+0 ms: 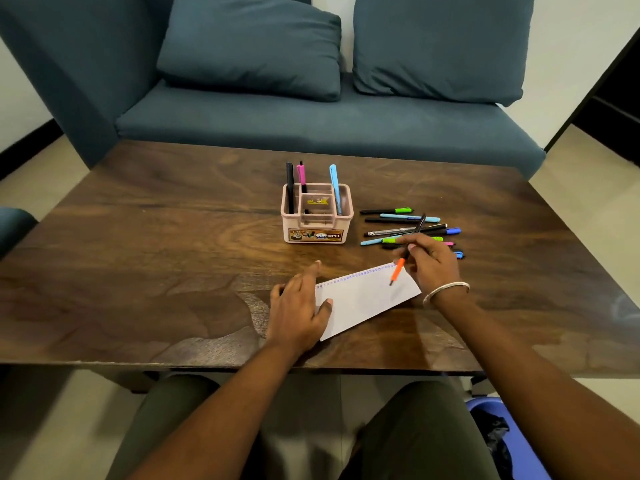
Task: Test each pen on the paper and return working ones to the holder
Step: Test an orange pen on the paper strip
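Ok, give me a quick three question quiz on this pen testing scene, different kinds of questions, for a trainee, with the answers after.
1. True or false: the left hand lies flat on the paper.
2. How many pens stand in the holder? A) one B) three C) five
3. Fill in: the right hand holds a black pen with an ______ grip, tip down on the paper.

Key:
1. True; it lies on the paper's left end.
2. B: black pen, pink pen, light blue pen.
3. Orange. The loose pens lie on the table to the holder's right.
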